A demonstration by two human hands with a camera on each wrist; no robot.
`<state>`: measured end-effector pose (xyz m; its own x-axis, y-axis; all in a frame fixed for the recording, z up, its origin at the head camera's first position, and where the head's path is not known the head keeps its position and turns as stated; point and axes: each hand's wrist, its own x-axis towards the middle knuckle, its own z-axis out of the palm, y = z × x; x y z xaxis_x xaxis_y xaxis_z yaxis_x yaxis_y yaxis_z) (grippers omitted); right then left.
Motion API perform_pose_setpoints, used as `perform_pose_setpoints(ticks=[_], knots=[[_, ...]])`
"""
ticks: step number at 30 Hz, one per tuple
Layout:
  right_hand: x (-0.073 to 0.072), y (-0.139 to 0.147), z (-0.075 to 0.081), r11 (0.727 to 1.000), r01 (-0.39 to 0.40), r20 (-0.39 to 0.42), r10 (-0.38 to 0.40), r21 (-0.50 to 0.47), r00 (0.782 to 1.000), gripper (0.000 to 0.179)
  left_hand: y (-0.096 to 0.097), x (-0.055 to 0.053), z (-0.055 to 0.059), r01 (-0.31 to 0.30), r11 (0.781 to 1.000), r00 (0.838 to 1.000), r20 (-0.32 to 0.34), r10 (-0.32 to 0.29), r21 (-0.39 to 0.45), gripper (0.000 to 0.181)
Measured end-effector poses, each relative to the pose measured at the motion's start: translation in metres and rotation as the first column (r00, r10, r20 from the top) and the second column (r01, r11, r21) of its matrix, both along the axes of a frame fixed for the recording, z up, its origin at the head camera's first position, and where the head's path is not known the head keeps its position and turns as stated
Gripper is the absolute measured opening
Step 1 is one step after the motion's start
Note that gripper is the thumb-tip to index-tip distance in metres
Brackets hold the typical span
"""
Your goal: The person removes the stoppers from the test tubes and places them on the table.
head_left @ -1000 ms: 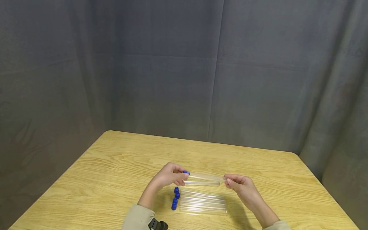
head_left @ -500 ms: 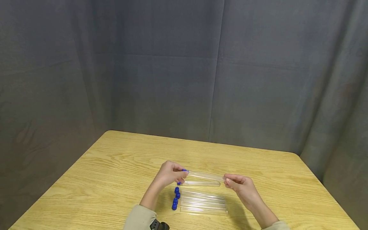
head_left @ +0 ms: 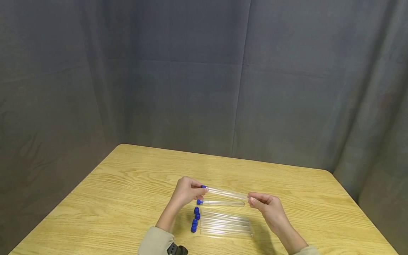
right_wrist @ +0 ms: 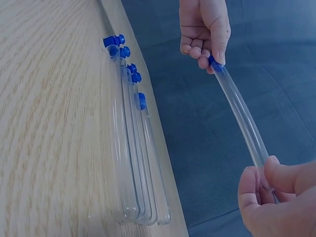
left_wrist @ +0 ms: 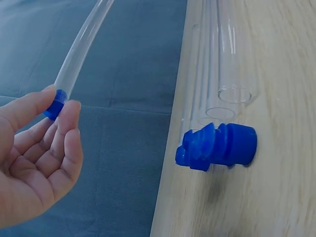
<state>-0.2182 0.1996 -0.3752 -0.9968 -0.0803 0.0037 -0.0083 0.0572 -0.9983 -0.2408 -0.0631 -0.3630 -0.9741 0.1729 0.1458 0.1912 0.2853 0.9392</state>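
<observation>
A clear test tube (head_left: 227, 193) is held up above the table, slanting a little down to the right in the head view. Its blue stopper (left_wrist: 54, 106) sits in the left end, pinched between thumb and finger of my left hand (head_left: 186, 191). My right hand (head_left: 268, 209) pinches the rounded right end. Just below lies another tube (head_left: 223, 203) with a blue cap (head_left: 199, 202) in it. Nearer me rests a row of several uncapped tubes (head_left: 225, 224), side by side. Several loose blue stoppers (left_wrist: 217, 144) stand by their open ends.
All this lies on a wood-grain table (head_left: 127, 198) with rounded far corners. Grey curtains (head_left: 185, 88) hang behind it and at both sides. A dark watch (head_left: 176, 249) is on the left wrist.
My left hand has risen slightly with the stoppered end, so the held tube slants more. The capped tube's blue cap has come into view. The right hand has hardly moved.
</observation>
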Motion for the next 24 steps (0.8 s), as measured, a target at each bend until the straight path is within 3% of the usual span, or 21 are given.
perform_pose_setpoints(ticks=[5,16,24], knots=[[0.0,-0.0007,0.0001,1.0,0.016,0.012,-0.016,-0.014,1.0,0.029,-0.0004,0.0003,0.0006,0.013,1.0,1.0,-0.004,-0.012,0.023,0.016],[0.0012,-0.0066,0.001,0.996,0.085,-0.009,-0.085,0.01,0.996,0.024,0.0004,0.0031,0.0034,-0.034,0.999,0.998,-0.049,0.034,0.003,0.016],[0.0015,-0.0014,-0.0007,0.997,0.078,-0.008,-0.078,-0.007,0.997,0.025,-0.0073,-0.0004,-0.0008,0.142,0.988,0.99,-0.012,-0.142,0.06,0.016]])
